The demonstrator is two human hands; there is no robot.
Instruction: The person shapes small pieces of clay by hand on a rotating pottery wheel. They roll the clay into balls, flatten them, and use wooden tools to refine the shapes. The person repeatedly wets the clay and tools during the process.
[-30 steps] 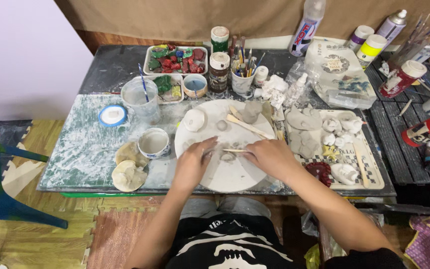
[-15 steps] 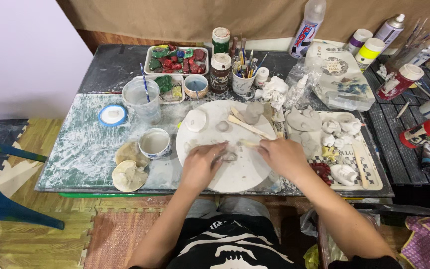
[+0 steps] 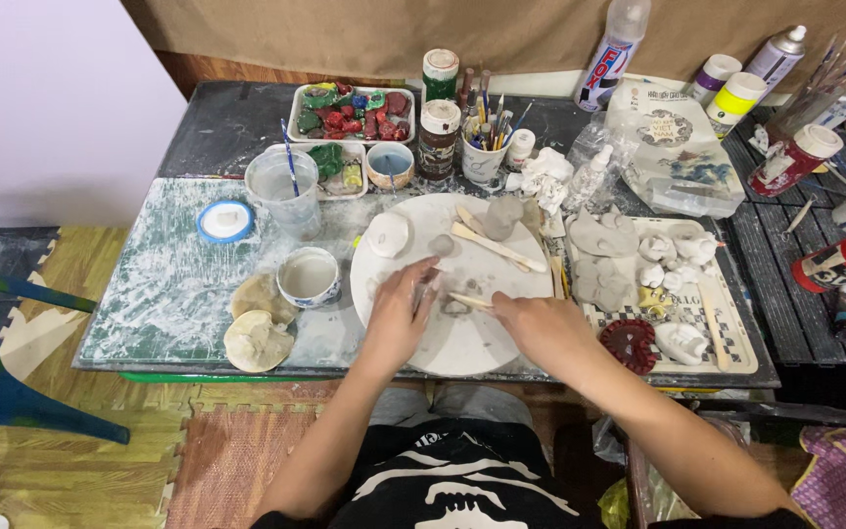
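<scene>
The left hand's fingers (image 3: 421,284) press down, nearly closed, on a small grey clay piece (image 3: 455,306) lying near the middle of the round white board (image 3: 443,343). The right hand (image 3: 539,328) pinches a thin wooden modelling stick (image 3: 469,300) between thumb and fingertips — its tip points left and touches or nearly touches the same clay piece; which of the two I cannot tell. Both hands rest low over the board, close together.

Further up the board lie a flat white disc (image 3: 389,233), a small grey ball (image 3: 442,245), a larger grey lump (image 3: 503,216) and two more wooden tools (image 3: 496,247).

Left of the board, on the smeared tabletop (image 3: 159,284), stand a white cup (image 3: 307,276), two tan sponges (image 3: 257,338), a clear water cup (image 3: 274,186) and a blue-rimmed lid (image 3: 225,220). To the right a checkered tray (image 3: 727,333) holds grey slabs and small white figures. At the back — a tray of painted pieces (image 3: 350,110), jars and a cup of brushes (image 3: 484,157).
</scene>
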